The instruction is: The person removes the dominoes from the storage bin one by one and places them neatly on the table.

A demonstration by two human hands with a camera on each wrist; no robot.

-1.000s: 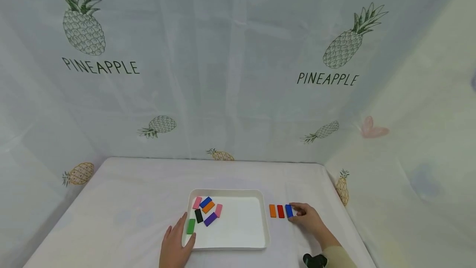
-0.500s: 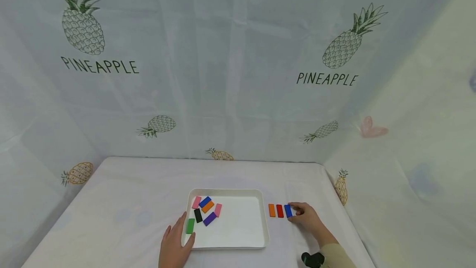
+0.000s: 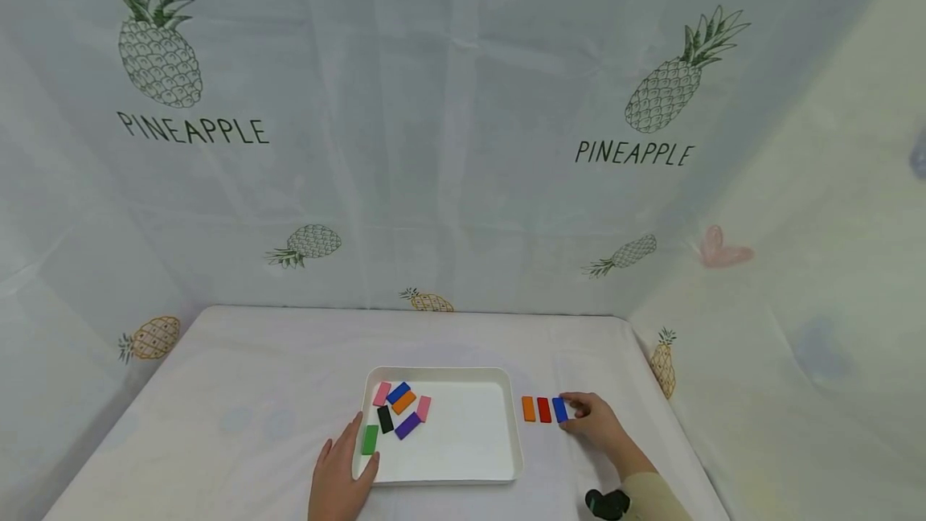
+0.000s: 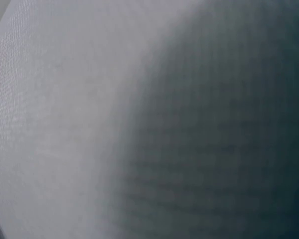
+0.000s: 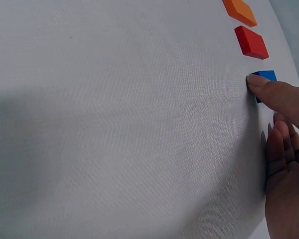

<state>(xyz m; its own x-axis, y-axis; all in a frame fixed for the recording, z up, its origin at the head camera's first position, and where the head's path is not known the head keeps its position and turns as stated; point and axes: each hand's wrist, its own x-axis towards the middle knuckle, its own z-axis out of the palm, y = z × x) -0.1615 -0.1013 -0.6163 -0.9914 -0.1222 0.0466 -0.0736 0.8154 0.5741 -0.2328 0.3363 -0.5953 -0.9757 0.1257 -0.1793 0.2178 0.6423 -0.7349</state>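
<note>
A blue block lies at the right end of a short row on the white cloth. My right hand pinches it, thumb at the near end and a finger at the far end. In the right wrist view, the thumb covers part of the blue block. Beside it, apart, lie a red block and an orange block. My left hand rests with extended fingers at the left edge of a white tray, near a green block. The left wrist view shows only cloth and shadow.
Several blocks lie in the tray's left half, among them a purple block, a black block and a pink block. A pineapple-print curtain hangs behind the cloth-covered table.
Both hands and all the blocks hold their places. The whole head view has shifted very slightly.
</note>
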